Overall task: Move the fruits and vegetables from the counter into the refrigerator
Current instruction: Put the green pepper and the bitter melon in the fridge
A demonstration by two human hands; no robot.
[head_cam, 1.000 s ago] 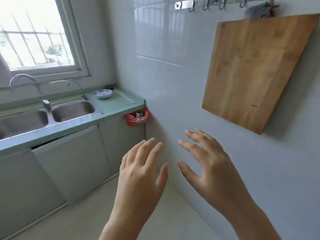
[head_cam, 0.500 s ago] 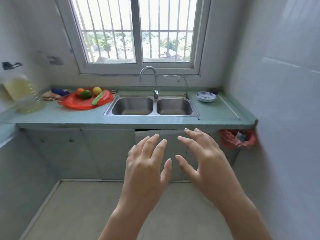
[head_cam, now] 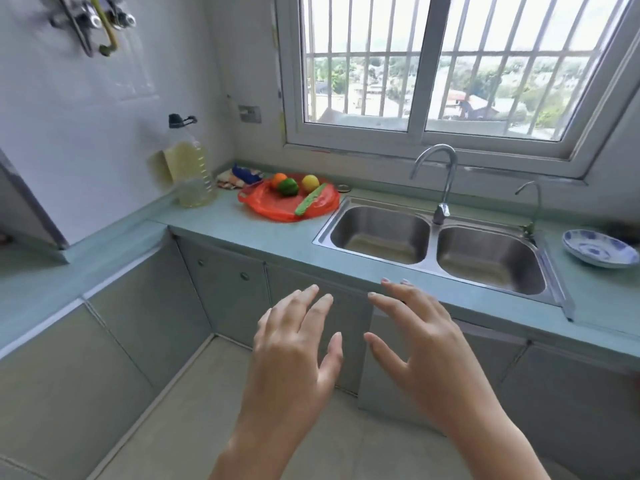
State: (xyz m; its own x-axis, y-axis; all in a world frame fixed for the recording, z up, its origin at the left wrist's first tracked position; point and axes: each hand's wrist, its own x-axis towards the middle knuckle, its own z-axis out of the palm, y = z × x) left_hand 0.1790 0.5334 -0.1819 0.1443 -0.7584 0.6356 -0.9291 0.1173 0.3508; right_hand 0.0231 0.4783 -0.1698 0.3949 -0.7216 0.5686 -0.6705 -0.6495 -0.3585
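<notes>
On the green counter (head_cam: 277,237), left of the sink, a red plastic bag (head_cam: 273,204) lies flat with produce on it: an orange fruit (head_cam: 278,180), a green round fruit (head_cam: 289,187), a yellow fruit (head_cam: 310,182) and a long green vegetable (head_cam: 310,199). My left hand (head_cam: 294,348) and my right hand (head_cam: 422,344) hover side by side in front of the cabinet doors, below the counter edge, fingers spread and holding nothing. No refrigerator is in view.
A double steel sink (head_cam: 433,244) with a tall tap (head_cam: 440,181) sits under the barred window. A blue-patterned dish (head_cam: 599,249) rests at the far right. A large oil bottle (head_cam: 188,171) and a folded cloth (head_cam: 239,176) stand near the corner. The counter wraps along the left wall.
The view has swung left from the side wall with its wooden board to the sink counter and come closer. Both hands stay raised, empty and spread.
</notes>
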